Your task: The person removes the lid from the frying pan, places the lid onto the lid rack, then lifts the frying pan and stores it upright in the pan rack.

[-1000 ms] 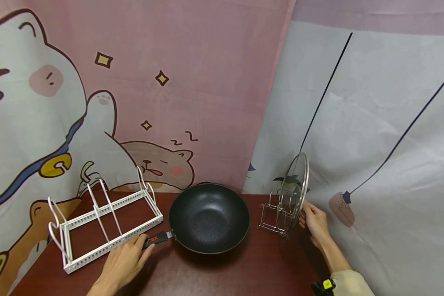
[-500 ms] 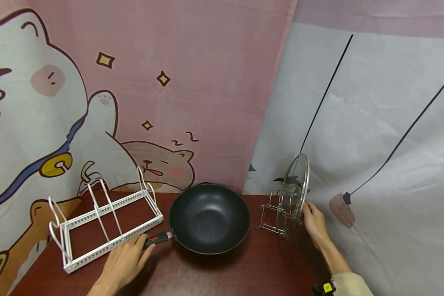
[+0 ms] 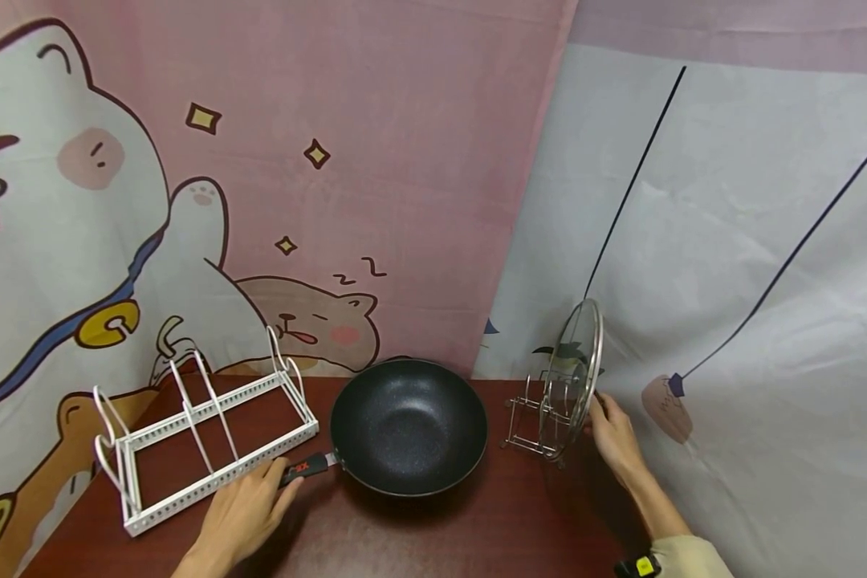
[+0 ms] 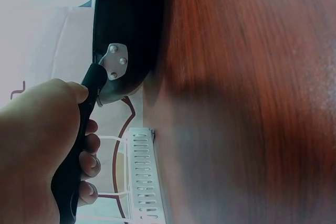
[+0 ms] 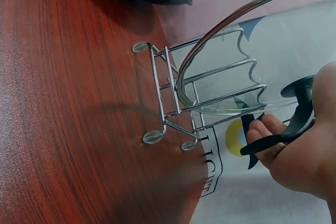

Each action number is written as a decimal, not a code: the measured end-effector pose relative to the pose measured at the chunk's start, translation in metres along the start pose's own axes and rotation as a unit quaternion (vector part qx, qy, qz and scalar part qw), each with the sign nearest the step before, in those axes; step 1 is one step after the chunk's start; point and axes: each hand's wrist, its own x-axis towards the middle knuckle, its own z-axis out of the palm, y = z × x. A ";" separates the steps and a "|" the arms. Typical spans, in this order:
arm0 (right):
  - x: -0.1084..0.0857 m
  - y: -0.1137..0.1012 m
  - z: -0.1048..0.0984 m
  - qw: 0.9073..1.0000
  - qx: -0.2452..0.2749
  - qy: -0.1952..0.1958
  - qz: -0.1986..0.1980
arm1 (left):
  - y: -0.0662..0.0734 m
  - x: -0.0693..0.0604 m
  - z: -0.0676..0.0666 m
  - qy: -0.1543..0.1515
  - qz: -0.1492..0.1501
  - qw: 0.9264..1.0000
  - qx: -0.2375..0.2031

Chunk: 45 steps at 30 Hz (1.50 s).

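My left hand (image 3: pixel 243 511) grips the black handle (image 4: pixel 68 166) of a dark wok (image 3: pixel 409 425), which sits at the middle of the table's far side. At the right, a glass lid (image 3: pixel 594 369) with a metal rim stands nearly upright in a small wire rack (image 3: pixel 523 441). My right hand (image 3: pixel 616 437) is at the lid's right side. In the right wrist view its fingers (image 5: pixel 268 127) curl round the lid's black knob (image 5: pixel 302 114), and the lid's lower rim lies between the rack's wires.
A white rack (image 3: pixel 220 474) with upright dividers stands on the reddish-brown table (image 3: pixel 405 546), left of the wok and close to my left hand. Behind the table hangs a pink and white cartoon cloth (image 3: pixel 405 201), which continues in grey on the right.
My right hand and forearm have shifted very slightly, with the fingers less visible behind the lid. The lid, wok and left hand look unmoved.
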 end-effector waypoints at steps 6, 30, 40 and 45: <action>-0.006 -0.005 -0.004 0.999 -0.035 0.004 -0.018 | 0.000 0.000 0.000 0.003 0.003 1.000 -0.002; -0.039 -0.077 -0.036 0.973 -0.043 0.116 -0.196 | 0.001 0.000 0.000 -0.008 -0.006 1.000 0.004; -0.054 -0.110 -0.043 0.951 -0.050 0.137 -0.272 | 0.001 0.000 -0.001 -0.008 -0.004 1.000 0.004; -0.062 -0.129 -0.040 0.926 -0.057 0.156 -0.340 | 0.001 0.001 -0.001 -0.007 -0.004 1.000 0.002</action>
